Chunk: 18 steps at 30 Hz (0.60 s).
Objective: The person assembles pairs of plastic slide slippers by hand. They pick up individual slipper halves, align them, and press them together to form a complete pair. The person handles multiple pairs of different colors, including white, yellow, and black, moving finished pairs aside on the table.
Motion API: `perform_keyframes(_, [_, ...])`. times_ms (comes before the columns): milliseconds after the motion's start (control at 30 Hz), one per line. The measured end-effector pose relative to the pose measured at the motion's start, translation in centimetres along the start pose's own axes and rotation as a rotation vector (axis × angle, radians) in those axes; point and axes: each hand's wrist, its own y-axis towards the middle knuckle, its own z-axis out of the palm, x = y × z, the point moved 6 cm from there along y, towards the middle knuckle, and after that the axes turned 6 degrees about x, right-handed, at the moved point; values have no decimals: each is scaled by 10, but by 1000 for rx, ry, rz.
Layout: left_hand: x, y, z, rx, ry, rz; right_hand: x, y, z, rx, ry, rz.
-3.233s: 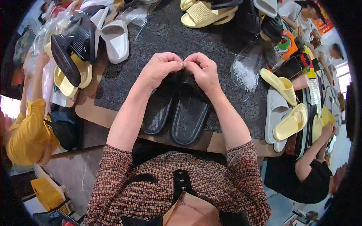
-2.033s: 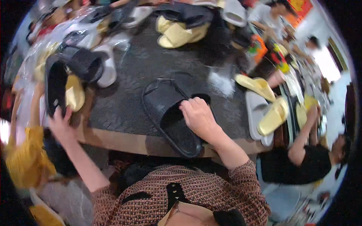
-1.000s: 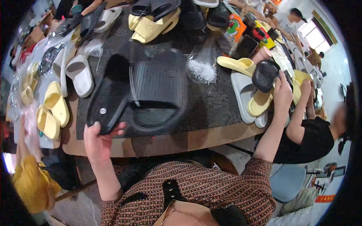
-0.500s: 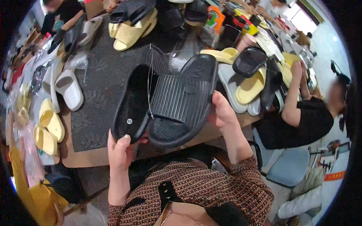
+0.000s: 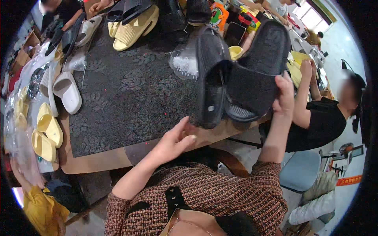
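My right hand [image 5: 284,94] is closed on the outer side of a ribbed black slide sandal [image 5: 250,90], held up over the right part of the table. Against it hangs a second black slide sandal [image 5: 209,90], blurred by motion, with a small pale sticker on its insole. My left hand [image 5: 177,137] holds nothing. Its fingers are apart, near the table's front edge and left of the sandals. Under the hands lies a black leaf-patterned mat [image 5: 122,102].
A clear bag of small white pieces [image 5: 184,65] rests on the mat. Yellow slides [image 5: 49,129] and white slides [image 5: 67,92] lie at the left. More slides [image 5: 136,31] are piled at the back. A person in black [image 5: 319,122] sits at the right beside a grey-blue chair [image 5: 301,171].
The black sandals have moved right and up in my right hand, from upright in front of me. My left hand has let go of them and sits lower, between them and me.
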Motion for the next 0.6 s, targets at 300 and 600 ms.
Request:
perform_keyframes(300, [4, -8, -20, -134, 154, 48, -46, 20, -22, 31, -1100, 162])
perform_keyframes(600, [-33, -78, -121, -691, 447, 221, -16, -10, 22, -55, -1633, -511])
